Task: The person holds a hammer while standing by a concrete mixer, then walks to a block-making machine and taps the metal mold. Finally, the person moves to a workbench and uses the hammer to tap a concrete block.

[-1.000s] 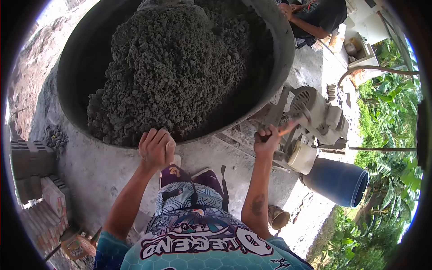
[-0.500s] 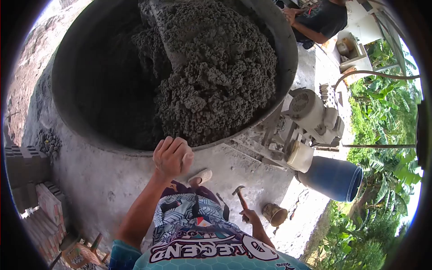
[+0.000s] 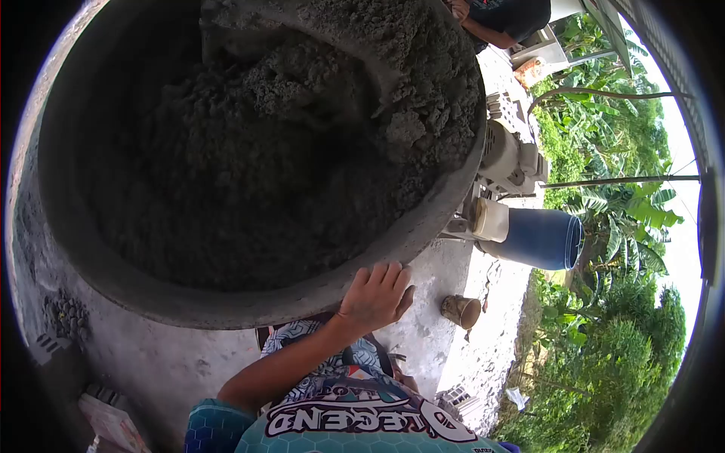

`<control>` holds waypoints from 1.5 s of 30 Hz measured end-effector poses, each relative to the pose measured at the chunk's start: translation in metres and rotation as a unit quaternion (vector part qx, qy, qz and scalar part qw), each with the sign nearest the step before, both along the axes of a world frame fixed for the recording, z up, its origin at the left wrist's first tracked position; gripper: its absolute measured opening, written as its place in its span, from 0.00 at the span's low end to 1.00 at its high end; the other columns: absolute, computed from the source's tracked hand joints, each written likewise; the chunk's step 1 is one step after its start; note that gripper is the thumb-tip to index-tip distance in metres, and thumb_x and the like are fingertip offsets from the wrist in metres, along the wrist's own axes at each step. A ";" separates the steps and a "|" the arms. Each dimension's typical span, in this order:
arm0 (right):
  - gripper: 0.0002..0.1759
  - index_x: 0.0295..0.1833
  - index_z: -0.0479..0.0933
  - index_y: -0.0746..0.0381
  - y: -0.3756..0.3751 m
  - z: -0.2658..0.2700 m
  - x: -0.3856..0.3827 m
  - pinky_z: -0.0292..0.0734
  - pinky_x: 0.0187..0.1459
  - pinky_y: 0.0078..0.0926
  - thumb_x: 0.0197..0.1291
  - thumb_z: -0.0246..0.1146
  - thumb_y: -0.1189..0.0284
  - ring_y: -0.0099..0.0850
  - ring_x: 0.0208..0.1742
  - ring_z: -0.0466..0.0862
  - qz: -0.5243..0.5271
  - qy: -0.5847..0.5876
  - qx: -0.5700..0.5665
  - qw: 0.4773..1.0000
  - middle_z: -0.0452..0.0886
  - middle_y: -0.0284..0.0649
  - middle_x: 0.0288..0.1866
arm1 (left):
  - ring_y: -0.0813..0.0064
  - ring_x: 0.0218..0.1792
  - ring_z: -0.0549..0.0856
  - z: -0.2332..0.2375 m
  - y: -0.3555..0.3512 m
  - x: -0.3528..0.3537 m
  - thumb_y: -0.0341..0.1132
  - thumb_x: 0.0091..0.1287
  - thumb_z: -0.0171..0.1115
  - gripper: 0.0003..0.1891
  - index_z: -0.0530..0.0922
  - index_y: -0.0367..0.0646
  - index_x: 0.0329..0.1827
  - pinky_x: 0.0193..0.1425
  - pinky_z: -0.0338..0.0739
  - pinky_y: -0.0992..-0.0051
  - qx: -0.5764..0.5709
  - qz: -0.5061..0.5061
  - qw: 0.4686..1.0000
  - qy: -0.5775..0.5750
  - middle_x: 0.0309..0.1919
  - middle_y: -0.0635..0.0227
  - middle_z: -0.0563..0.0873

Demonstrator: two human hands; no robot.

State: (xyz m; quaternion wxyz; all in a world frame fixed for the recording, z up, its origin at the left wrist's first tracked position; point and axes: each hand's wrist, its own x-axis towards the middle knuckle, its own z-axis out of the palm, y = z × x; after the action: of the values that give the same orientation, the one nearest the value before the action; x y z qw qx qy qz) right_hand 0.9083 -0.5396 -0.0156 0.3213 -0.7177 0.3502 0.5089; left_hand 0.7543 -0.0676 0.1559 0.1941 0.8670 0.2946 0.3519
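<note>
A wide round mixer drum (image 3: 249, 311) fills the upper left, with grey, crumbly mix (image 3: 434, 83) inside. My left hand (image 3: 375, 297) grips the drum's near rim, its fingers laid over the edge and the thumb apart. Low in front of my shirt, my right hand (image 3: 405, 380) shows only in part, closed by the small, dark head of the hammer (image 3: 396, 357). The handle is mostly hidden by my body and shirt.
A motor (image 3: 501, 151) and a blue barrel (image 3: 538, 238) stand right of the drum. A dirty bucket (image 3: 461, 310) sits on the ground. Another person (image 3: 513, 16) is at the top right. Blocks (image 3: 113, 415) lie at lower left, plants at right.
The view has shifted and the drum looks closer. My left hand has moved right along the rim and taken hold of it. My right hand and the hammer are now more hidden.
</note>
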 end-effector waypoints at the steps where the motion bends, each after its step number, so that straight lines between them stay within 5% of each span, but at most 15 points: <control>1: 0.09 0.35 0.74 0.59 0.002 0.003 -0.010 0.66 0.21 0.23 0.65 0.64 0.68 0.24 0.19 0.73 -0.052 -0.001 0.024 0.998 0.72 0.31 0.22 | 0.70 0.39 0.80 0.000 0.000 -0.003 0.45 0.61 0.67 0.17 0.79 0.44 0.46 0.39 0.72 0.69 -0.002 -0.009 1.000 -0.001 0.42 0.65 0.81; 6: 0.09 0.35 0.73 0.59 0.022 0.009 -0.044 0.66 0.22 0.21 0.66 0.63 0.69 0.22 0.20 0.72 -0.210 -0.010 0.120 0.970 0.72 0.31 0.23 | 0.67 0.45 0.79 -0.001 0.005 -0.014 0.46 0.63 0.64 0.16 0.81 0.42 0.43 0.42 0.72 0.65 0.011 -0.072 0.997 0.019 0.47 0.60 0.81; 9: 0.10 0.52 0.76 0.64 0.063 0.039 -0.061 0.66 0.22 0.22 0.70 0.59 0.71 0.23 0.19 0.70 -0.144 -0.111 0.164 0.969 0.72 0.28 0.23 | 0.65 0.48 0.78 -0.009 0.006 -0.019 0.47 0.65 0.61 0.17 0.82 0.40 0.41 0.44 0.72 0.63 0.017 -0.124 0.991 0.043 0.49 0.57 0.81; 11: 0.10 0.55 0.76 0.59 0.056 0.043 -0.055 0.67 0.22 0.22 0.71 0.56 0.72 0.22 0.20 0.69 -0.086 -0.149 0.168 0.971 0.71 0.28 0.23 | 0.65 0.48 0.77 -0.013 0.008 -0.023 0.48 0.65 0.61 0.18 0.82 0.40 0.42 0.45 0.72 0.63 0.041 -0.126 0.990 0.055 0.49 0.56 0.81; 13: 0.12 0.57 0.77 0.54 0.049 0.030 -0.020 0.65 0.21 0.22 0.71 0.56 0.72 0.21 0.19 0.69 -0.263 -0.024 0.179 0.948 0.70 0.26 0.22 | 0.65 0.48 0.77 -0.016 0.010 -0.024 0.48 0.65 0.60 0.18 0.82 0.40 0.42 0.45 0.72 0.63 0.070 -0.125 0.987 0.068 0.50 0.56 0.81; 16: 0.04 0.42 0.76 0.47 0.071 0.049 -0.004 0.56 0.18 0.23 0.71 0.56 0.64 0.20 0.17 0.72 -0.148 -0.069 0.110 0.980 0.68 0.22 0.19 | 0.65 0.48 0.77 -0.019 0.010 -0.020 0.48 0.66 0.60 0.18 0.82 0.40 0.43 0.45 0.72 0.64 0.070 -0.109 0.990 0.063 0.50 0.56 0.81; 21: 0.14 0.39 0.73 0.49 0.128 0.092 0.038 0.57 0.16 0.22 0.75 0.52 0.54 0.18 0.16 0.71 -0.115 -0.111 0.148 0.976 0.66 0.20 0.19 | 0.67 0.49 0.78 -0.017 0.007 -0.013 0.47 0.66 0.61 0.18 0.81 0.42 0.48 0.44 0.72 0.65 0.024 -0.091 0.995 0.045 0.48 0.59 0.81; 25: 0.21 0.42 0.74 0.50 0.181 0.151 0.082 0.56 0.15 0.16 0.73 0.53 0.44 0.14 0.17 0.68 -0.131 -0.153 0.334 0.921 0.67 0.21 0.21 | 0.68 0.47 0.80 -0.004 0.008 -0.006 0.46 0.64 0.64 0.18 0.80 0.43 0.50 0.45 0.72 0.65 -0.001 -0.093 0.995 0.041 0.47 0.61 0.81; 27: 0.21 0.48 0.74 0.51 0.187 0.157 0.120 0.56 0.15 0.15 0.74 0.52 0.45 0.13 0.18 0.67 -0.159 -0.270 0.266 0.912 0.68 0.21 0.22 | 0.65 0.46 0.81 0.001 0.002 0.004 0.46 0.62 0.66 0.19 0.81 0.44 0.50 0.47 0.73 0.64 -0.043 -0.084 0.995 0.034 0.46 0.62 0.81; 32: 0.17 0.45 0.71 0.56 0.277 0.192 0.170 0.66 0.23 0.21 0.77 0.51 0.53 0.21 0.24 0.70 -0.112 -0.541 0.380 0.742 0.71 0.31 0.28 | 0.64 0.38 0.82 0.035 -0.002 0.046 0.39 0.61 0.68 0.15 0.82 0.43 0.47 0.41 0.76 0.65 -0.145 -0.056 0.987 0.042 0.38 0.64 0.81; 33: 0.17 0.46 0.71 0.57 0.266 0.175 0.204 0.68 0.32 0.26 0.76 0.51 0.54 0.23 0.29 0.73 -0.122 -0.495 0.449 0.734 0.71 0.31 0.27 | 0.64 0.34 0.82 0.038 -0.003 0.060 0.38 0.61 0.67 0.12 0.82 0.43 0.45 0.38 0.77 0.66 -0.198 -0.023 0.979 0.027 0.35 0.65 0.80; 36: 0.15 0.41 0.70 0.58 0.294 0.167 0.278 0.69 0.29 0.27 0.73 0.54 0.58 0.24 0.24 0.72 -0.171 -0.416 0.484 0.750 0.70 0.31 0.24 | 0.66 0.28 0.80 0.041 -0.004 0.111 0.31 0.61 0.67 0.09 0.82 0.41 0.44 0.32 0.77 0.68 -0.201 0.016 0.978 0.054 0.29 0.65 0.79; 38: 0.14 0.34 0.69 0.57 0.303 0.146 0.349 0.67 0.22 0.26 0.69 0.59 0.61 0.24 0.16 0.68 -0.069 -0.298 0.545 0.781 0.67 0.30 0.18 | 0.68 0.27 0.79 0.042 -0.008 0.168 0.30 0.62 0.67 0.10 0.82 0.40 0.45 0.31 0.76 0.69 -0.211 0.045 0.975 0.060 0.29 0.65 0.79; 41: 0.16 0.29 0.67 0.57 0.343 0.146 0.406 0.62 0.14 0.25 0.67 0.62 0.64 0.22 0.09 0.62 -0.140 -0.223 0.463 0.846 0.63 0.28 0.13 | 0.73 0.26 0.78 0.048 -0.005 0.246 0.29 0.66 0.64 0.09 0.81 0.37 0.47 0.30 0.73 0.73 -0.226 0.087 0.965 0.104 0.29 0.66 0.79; 45: 0.16 0.28 0.66 0.57 0.366 0.119 0.440 0.58 0.12 0.23 0.66 0.64 0.67 0.20 0.08 0.62 -0.136 -0.165 0.461 0.861 0.63 0.26 0.13 | 0.83 0.29 0.74 0.025 0.011 0.318 0.32 0.77 0.53 0.10 0.81 0.35 0.48 0.33 0.69 0.80 -0.212 0.152 0.960 0.100 0.32 0.69 0.81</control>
State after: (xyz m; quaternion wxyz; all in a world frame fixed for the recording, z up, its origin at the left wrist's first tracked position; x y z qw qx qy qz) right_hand 1.3484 -0.1733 0.1029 0.7345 -0.5061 0.1114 0.4381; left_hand 1.0724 -0.0564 0.1807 0.2873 0.7815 0.5088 0.2187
